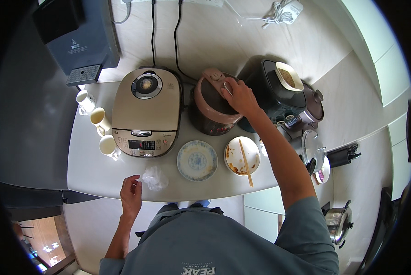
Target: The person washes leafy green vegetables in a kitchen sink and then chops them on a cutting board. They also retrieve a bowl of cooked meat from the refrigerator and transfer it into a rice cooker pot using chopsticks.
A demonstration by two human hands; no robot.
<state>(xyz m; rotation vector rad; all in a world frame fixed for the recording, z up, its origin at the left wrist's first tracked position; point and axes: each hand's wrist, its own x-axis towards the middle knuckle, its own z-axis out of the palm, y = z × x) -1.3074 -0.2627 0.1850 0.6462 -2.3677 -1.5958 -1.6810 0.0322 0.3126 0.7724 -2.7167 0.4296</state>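
Observation:
My right hand (239, 96) grips the handle of the lid on a pink and dark electric pressure cooker (205, 120); red lights glow on its front panel. My left hand (131, 196) is at the counter's front edge, fingers curled and apart, holding nothing. Beside it lies a crumpled clear plastic bag (155, 178). A blue-patterned plate (197, 161) stands in front of the cooker. To its right, a white bowl (236, 154) with brown food residue has a pair of chopsticks (245, 158) across it. A gold Midea rice cooker (145, 110) stands left of the pressure cooker.
Several mugs (100, 120) line the counter's left side. A dark appliance (274, 89) at the right bears a dish of brown grains (296, 80). Farther right are a glass lid (312, 151), a knife block (339, 156) and a steel pot (337, 220). Black power cords (176, 44) run behind the cookers.

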